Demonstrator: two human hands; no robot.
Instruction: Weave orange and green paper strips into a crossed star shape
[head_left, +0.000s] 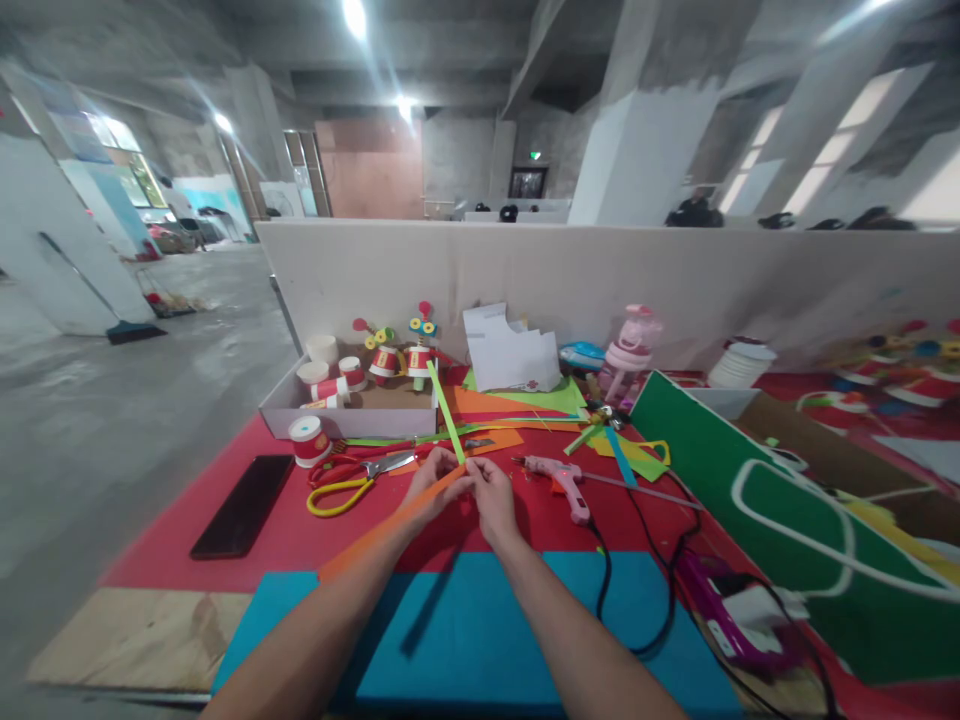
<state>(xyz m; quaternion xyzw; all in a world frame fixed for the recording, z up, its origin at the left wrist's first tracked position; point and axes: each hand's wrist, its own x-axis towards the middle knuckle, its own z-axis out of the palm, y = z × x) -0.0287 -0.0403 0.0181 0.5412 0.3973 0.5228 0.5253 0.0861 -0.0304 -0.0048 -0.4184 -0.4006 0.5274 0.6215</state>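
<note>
My left hand [437,482] and my right hand [492,497] meet over the red table surface, fingertips pinched together. Between them is the end of a long orange paper strip [367,540], which slants down across my left forearm. A light green paper strip [447,412] rises from the same fingertips, pointing away and to the left. Whether the two strips are joined is hidden by the fingers. Left of my hands lie scissors [341,497] with a yellow handle and another pair with red handles [330,468]. A pink glue gun [562,480] rests to the right.
A white box [352,425] holds paper cups and cup figures [420,358]. A black phone [244,505] lies left. Paper scraps, a pink bottle [630,345] and a white partition [450,265] stand behind. A green board [750,510], cables and a purple power strip [739,610] occupy the right.
</note>
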